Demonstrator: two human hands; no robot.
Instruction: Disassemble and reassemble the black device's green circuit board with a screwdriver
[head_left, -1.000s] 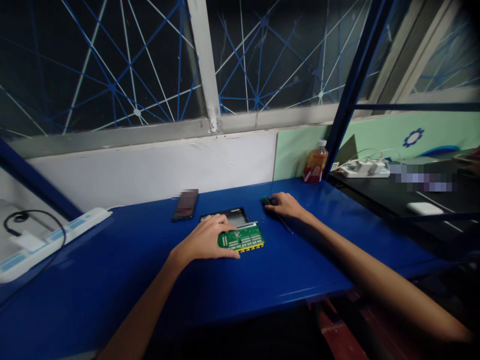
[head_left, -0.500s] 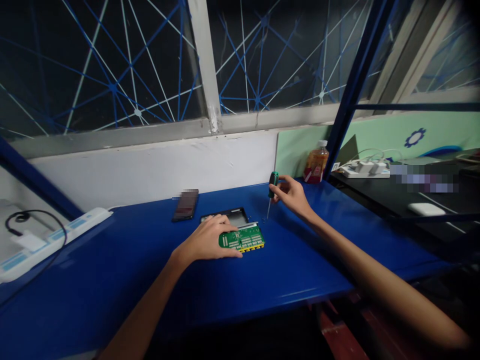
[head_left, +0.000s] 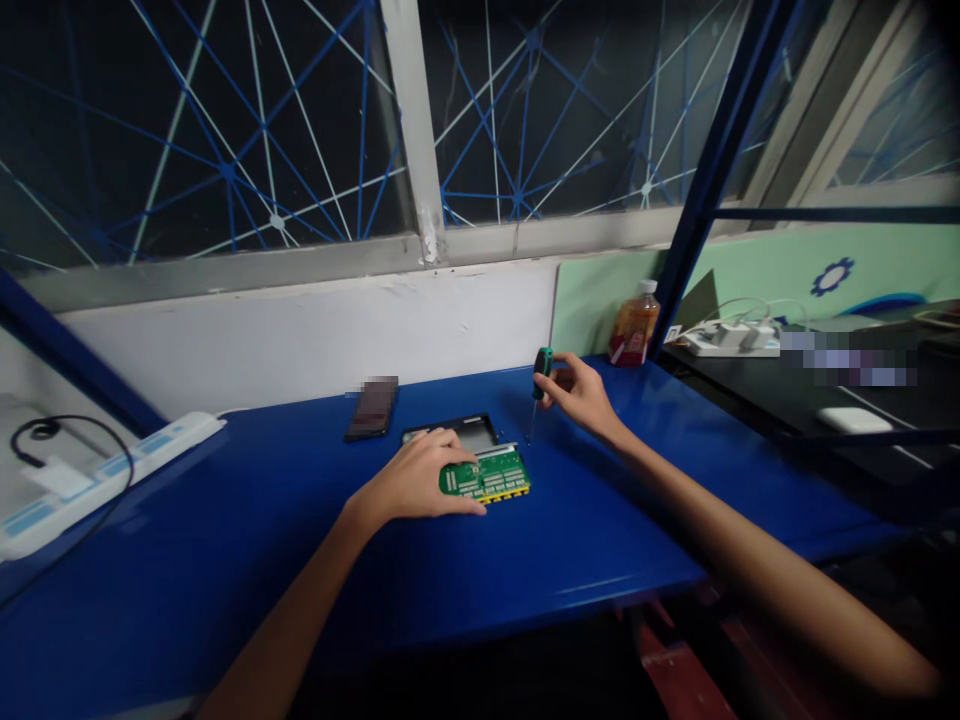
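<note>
blue tabletop (head_left: 480,565): right hand (head_left: 583,395) pinches screwdriver (head_left: 542,375), now raised upright, seemingly ready; left hand (head_left: 415,480) clasps circuit board (head_left: 495,474)

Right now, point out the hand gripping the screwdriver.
The right hand. It grips the screwdriver by its green-and-black handle, shaft pointing down; the left hand instead holds the green circuit board.
</note>
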